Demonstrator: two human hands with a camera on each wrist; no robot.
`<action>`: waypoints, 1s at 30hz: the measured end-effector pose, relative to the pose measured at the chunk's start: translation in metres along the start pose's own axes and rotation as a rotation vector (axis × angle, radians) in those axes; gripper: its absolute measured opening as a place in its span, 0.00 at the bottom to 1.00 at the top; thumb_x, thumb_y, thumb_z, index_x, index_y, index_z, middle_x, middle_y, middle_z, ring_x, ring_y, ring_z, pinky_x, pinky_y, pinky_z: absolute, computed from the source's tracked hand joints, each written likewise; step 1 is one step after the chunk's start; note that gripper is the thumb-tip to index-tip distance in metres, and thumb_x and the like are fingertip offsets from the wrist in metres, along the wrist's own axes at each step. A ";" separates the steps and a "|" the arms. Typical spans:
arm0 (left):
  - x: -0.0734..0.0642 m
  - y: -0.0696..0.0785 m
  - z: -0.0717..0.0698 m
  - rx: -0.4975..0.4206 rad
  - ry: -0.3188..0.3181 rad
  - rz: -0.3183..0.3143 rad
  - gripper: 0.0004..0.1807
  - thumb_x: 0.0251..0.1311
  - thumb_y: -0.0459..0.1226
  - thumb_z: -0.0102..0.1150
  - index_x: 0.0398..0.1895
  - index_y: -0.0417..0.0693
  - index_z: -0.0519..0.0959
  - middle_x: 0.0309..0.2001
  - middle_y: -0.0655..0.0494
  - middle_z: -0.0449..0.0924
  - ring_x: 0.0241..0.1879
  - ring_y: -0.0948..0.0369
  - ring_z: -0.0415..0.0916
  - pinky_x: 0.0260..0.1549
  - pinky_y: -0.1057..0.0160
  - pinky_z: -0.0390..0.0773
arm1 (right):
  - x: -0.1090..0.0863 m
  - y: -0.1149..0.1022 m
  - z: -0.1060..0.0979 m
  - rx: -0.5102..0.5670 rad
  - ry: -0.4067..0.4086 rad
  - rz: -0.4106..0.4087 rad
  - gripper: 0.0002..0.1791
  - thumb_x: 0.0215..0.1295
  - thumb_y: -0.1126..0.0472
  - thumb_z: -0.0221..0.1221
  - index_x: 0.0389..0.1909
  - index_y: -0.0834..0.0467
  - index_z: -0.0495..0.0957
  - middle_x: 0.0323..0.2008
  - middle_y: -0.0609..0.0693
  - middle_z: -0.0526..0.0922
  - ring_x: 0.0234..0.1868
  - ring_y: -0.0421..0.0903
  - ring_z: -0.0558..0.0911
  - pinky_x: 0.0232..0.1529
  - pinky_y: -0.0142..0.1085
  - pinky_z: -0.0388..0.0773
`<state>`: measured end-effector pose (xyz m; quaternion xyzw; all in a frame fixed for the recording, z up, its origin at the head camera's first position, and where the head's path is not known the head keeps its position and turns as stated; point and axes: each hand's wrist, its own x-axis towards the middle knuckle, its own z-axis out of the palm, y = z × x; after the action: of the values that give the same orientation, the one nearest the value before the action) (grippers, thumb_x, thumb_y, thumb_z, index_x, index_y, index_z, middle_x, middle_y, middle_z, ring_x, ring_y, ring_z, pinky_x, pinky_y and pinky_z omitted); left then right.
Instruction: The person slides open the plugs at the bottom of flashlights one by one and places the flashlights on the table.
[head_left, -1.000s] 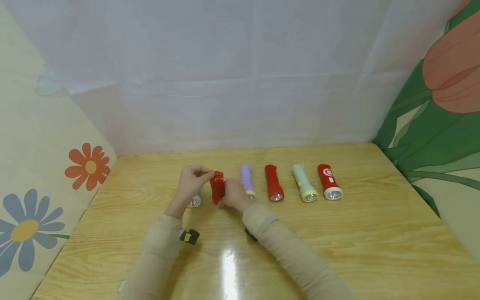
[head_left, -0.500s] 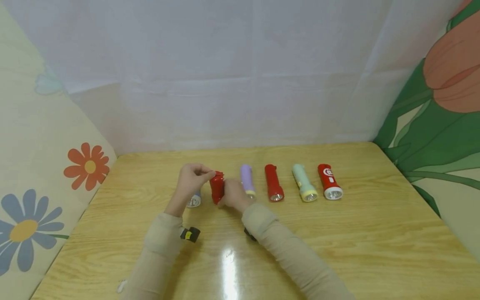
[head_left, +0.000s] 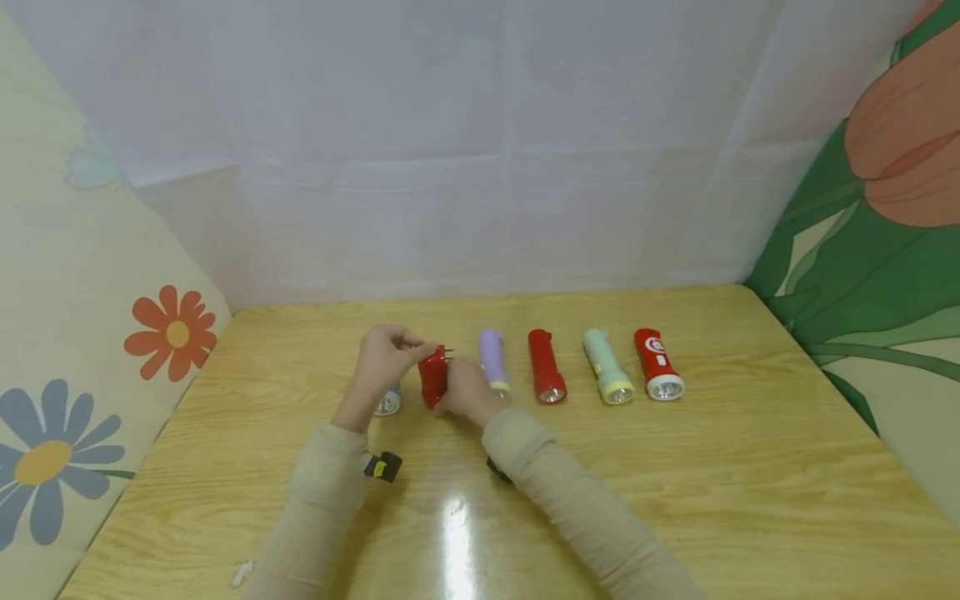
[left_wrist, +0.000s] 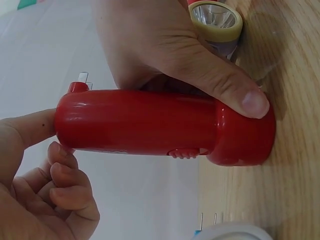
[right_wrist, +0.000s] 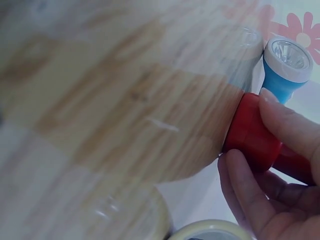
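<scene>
A red flashlight (head_left: 432, 379) is held upright, its lamp head pointing down close to the tabletop. My right hand (head_left: 468, 392) grips it around the lamp head, thumb on one side and fingers on the other, as the right wrist view shows. My left hand (head_left: 386, 367) has its thumb and a fingertip at the tail end, partly behind it, with the other fingers curled. Two metal plug prongs (left_wrist: 84, 80) stick out from the tail. A ridged slide switch (left_wrist: 183, 153) shows on the body. Behind my left hand lies a blue-and-white flashlight (head_left: 387, 403), mostly hidden.
Right of my hands, a purple flashlight (head_left: 492, 362), another red flashlight (head_left: 547, 367), a mint-green one (head_left: 607, 367) and a red-and-white one (head_left: 659, 365) lie in a row on the wooden table (head_left: 750, 467). A small white scrap (head_left: 242, 573) lies near my left sleeve.
The plug prongs at the red flashlight's tail have swung out and now point to the right. My left fingers have shifted slightly right over the tail; the right hand keeps its grip.
</scene>
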<state>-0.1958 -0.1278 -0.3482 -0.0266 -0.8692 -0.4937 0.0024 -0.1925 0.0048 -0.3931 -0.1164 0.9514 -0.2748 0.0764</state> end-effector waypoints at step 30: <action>0.001 0.000 -0.005 0.045 -0.043 0.109 0.12 0.51 0.40 0.65 0.26 0.38 0.78 0.23 0.50 0.78 0.24 0.58 0.72 0.23 0.66 0.72 | 0.001 0.001 0.001 0.004 -0.012 -0.008 0.27 0.34 0.63 0.74 0.39 0.64 0.77 0.34 0.54 0.81 0.37 0.48 0.79 0.46 0.36 0.74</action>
<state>-0.1972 -0.1321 -0.3460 -0.0843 -0.8771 -0.4727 0.0109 -0.1937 0.0052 -0.3944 -0.1217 0.9499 -0.2763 0.0811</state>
